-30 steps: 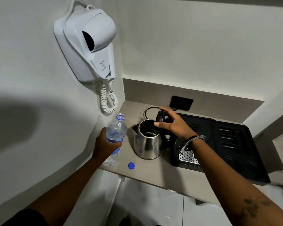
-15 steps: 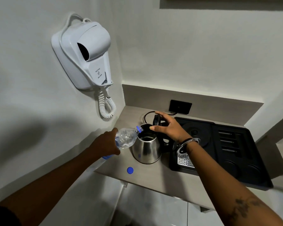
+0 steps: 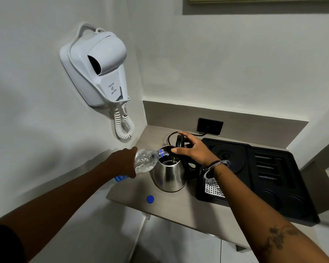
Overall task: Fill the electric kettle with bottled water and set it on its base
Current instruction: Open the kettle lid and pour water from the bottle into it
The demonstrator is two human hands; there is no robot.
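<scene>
A: Your left hand (image 3: 124, 162) is wrapped tight around the water bottle (image 3: 145, 161), tipped with its neck over the kettle (image 3: 169, 172) mouth. Your right hand (image 3: 195, 149) pinches the lid (image 3: 179, 141) with loosely spread fingers, holding it up.

B: Risks?

A: The neck sits right at the rim. Tilt further or squeeze and water likely runs down the steel onto the counter (image 3: 179, 204).

B: Anything else?

A: Let the lid drop and it knocks the bottle. The base (image 3: 229, 158) is just past your right wrist, in the black tray (image 3: 285, 186); kettle not on it yet. Cap (image 3: 150, 199) lies below your left hand.
</scene>
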